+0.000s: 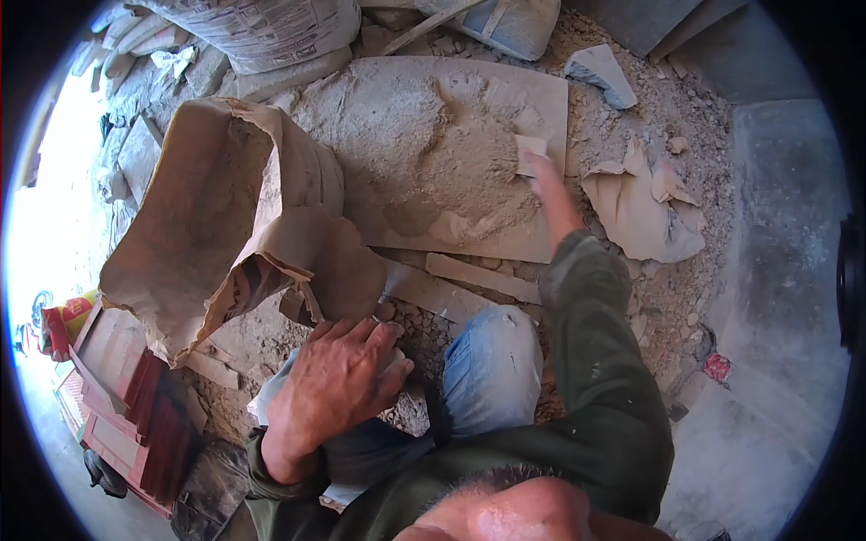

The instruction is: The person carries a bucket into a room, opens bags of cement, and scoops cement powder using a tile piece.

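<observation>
My right hand [542,171] reaches out over a flat board [552,108], its fingers closed on a small pale rectangular piece [530,155]. That piece touches the right edge of a spread heap of grey-brown powder [433,153] on the board. Near my knee, my left hand [338,383] is bent with its fingers together, back of the hand up; whatever lies under its palm is hidden. Just beyond my left hand stands a large torn paper sack [198,207], its mouth open, with powder on its inner walls.
Crumpled torn paper [645,203] and a broken block [602,76] lie on rubble right of the board. Full sacks [271,32] stand at the back left. Stacked reddish tiles [135,415] are at the lower left. A wooden strip [483,278] lies before the board.
</observation>
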`<state>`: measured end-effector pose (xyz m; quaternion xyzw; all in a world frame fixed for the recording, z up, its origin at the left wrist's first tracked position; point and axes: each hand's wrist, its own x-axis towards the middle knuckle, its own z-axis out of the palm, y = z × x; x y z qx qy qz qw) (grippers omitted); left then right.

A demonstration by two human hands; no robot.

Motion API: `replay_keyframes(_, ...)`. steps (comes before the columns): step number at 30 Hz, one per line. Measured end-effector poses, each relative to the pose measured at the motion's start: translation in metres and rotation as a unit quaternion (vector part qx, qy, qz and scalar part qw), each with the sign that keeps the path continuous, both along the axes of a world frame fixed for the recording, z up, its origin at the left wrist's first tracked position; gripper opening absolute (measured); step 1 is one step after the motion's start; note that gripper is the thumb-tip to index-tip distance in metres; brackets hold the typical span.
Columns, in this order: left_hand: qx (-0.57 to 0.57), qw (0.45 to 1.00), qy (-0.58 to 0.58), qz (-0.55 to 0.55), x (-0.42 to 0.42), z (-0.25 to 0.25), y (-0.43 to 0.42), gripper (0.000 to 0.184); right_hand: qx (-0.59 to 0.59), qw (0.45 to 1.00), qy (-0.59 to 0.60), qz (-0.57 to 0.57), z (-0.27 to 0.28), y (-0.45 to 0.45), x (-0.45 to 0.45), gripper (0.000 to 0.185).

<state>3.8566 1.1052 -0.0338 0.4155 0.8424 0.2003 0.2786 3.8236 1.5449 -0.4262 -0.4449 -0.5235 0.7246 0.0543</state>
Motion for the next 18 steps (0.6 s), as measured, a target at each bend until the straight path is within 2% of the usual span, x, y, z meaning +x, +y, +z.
replay_keyframes(2, -0.001, 1.0, -0.001, -0.004, 0.001, -0.003, 0.002, 0.035, -0.024, 0.999, 0.038, -0.01, -0.001, -0.021, -0.014, 0.039)
replay_keyframes(4, -0.006, 1.0, -0.005, -0.004, 0.0, -0.003, 0.003, 0.035, -0.031, 0.997, -0.064, -0.026, 0.008, -0.03, -0.024, 0.041)
replay_keyframes(7, -0.013, 1.0, -0.005, -0.009, -0.001, -0.005, 0.005, 0.034, -0.04, 0.995, -0.081, -0.038, 0.057, -0.04, -0.008, 0.041)
replay_keyframes(8, -0.006, 1.0, 0.001, -0.012, -0.002, -0.006, 0.005, 0.033, -0.035, 0.995, -0.08, -0.041, 0.051, -0.031, -0.004, 0.041)
replay_keyframes(10, 0.002, 1.0, 0.005, -0.02, -0.003, -0.01, 0.008, 0.033, -0.145, 0.988, 0.047, -0.031, 0.025, -0.009, 0.009, 0.04)
replay_keyframes(11, 0.011, 0.999, 0.02, -0.026, -0.004, -0.012, 0.009, 0.032, -0.143, 0.988, 0.048, -0.034, 0.032, -0.007, 0.013, 0.04)
replay_keyframes(16, 0.046, 0.998, 0.016, -0.047, -0.013, -0.01, 0.026, 0.03, -0.111, 0.986, 0.112, -0.061, 0.123, -0.003, 0.058, 0.04)
replay_keyframes(18, 0.063, 0.995, 0.066, -0.045, -0.016, -0.01, 0.033, 0.029, -0.089, 0.989, 0.086, -0.086, 0.142, 0.019, 0.096, 0.04)
